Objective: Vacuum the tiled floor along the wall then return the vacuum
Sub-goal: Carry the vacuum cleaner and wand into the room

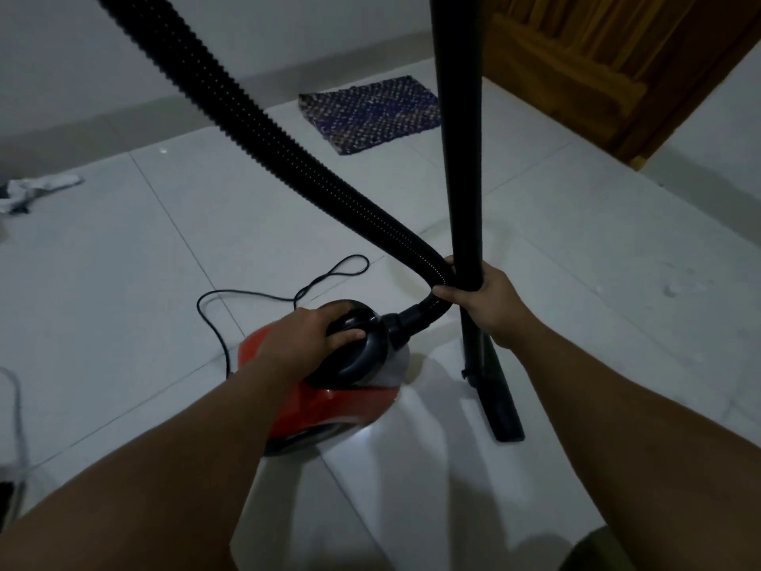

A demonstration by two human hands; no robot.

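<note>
The red vacuum body [329, 410] sits on the white tiled floor [597, 249], and everything else is placed from it. The left hand [306, 335] lies on top of the body, its fingers curled around the black carry handle [354, 323] — a closed grip, thumb tucked under the front edge. Just to the right of the body, the right hand [488, 300] is wrapped shut around the black wand [463, 158], which stands nearly upright and runs out of view at the top. The same fingers also pin the lower bend of the ribbed black hose [263, 121] against the wand. From that bend the hose dips into the black socket on the front of the body, while its long run climbs away to the upper left. Below the right hand the wand ends in a black floor nozzle [500, 405], resting on the tiles beside the body's right flank, close but apart from it.

A thin black power cord [247, 294] loops over the tiles beyond and to the left of the body. Well beyond the body, near the pale wall [164, 43], lies a dark woven mat [370, 113] — and right of the mat stands a wooden door [617, 59]. Far left of the body a crumpled pale cloth [37, 189] lies on the floor.
</note>
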